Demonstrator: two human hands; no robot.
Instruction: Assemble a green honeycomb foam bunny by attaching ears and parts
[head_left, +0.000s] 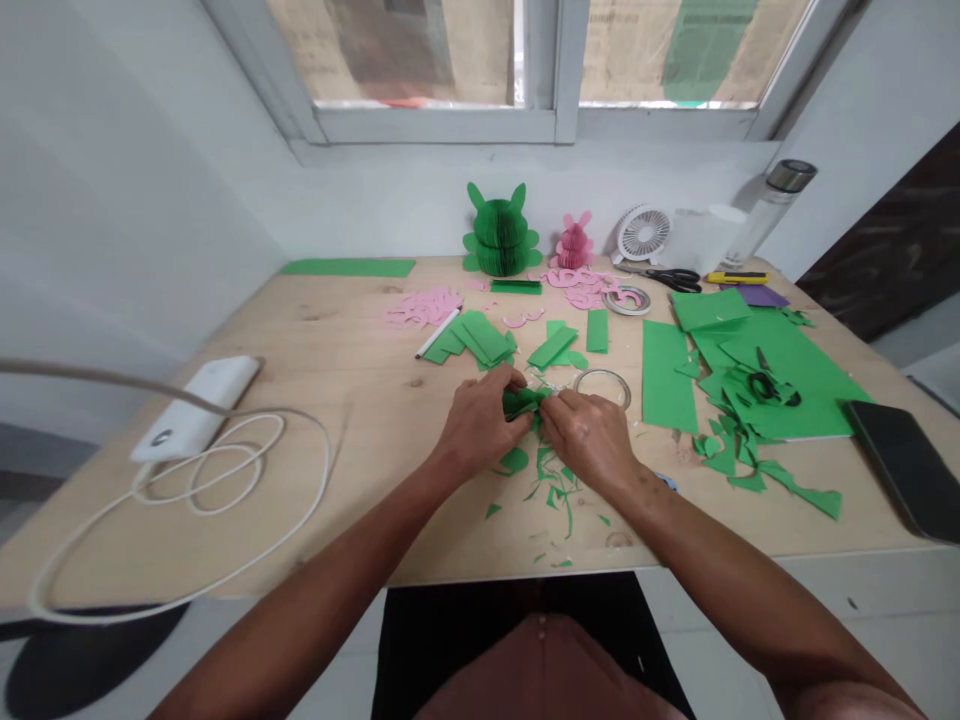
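Near the middle of the wooden table, my left hand (pixel 484 420) is closed around a small folded green paper piece (pixel 523 402). The fingers of my right hand (pixel 589 430) pinch its right end, close beside the left fingertips. Part of the piece is hidden inside the fingers. Green paper scraps (pixel 553 492) lie just below both hands. A roll of clear tape (pixel 602 388) rests on the table behind my right hand. Folded green strips (pixel 480 338) lie beyond my left hand, with a white pen (pixel 439 333) beside them.
At the back stand a green paper figure (pixel 502 238), a smaller pink one (pixel 574 243), a fan (pixel 643 233) and a bottle (pixel 771 212). Green sheets (pixel 806 365), small scissors (pixel 763 386) and a phone (pixel 904 468) lie right; a power bank (pixel 196 408) with looped cable lies left.
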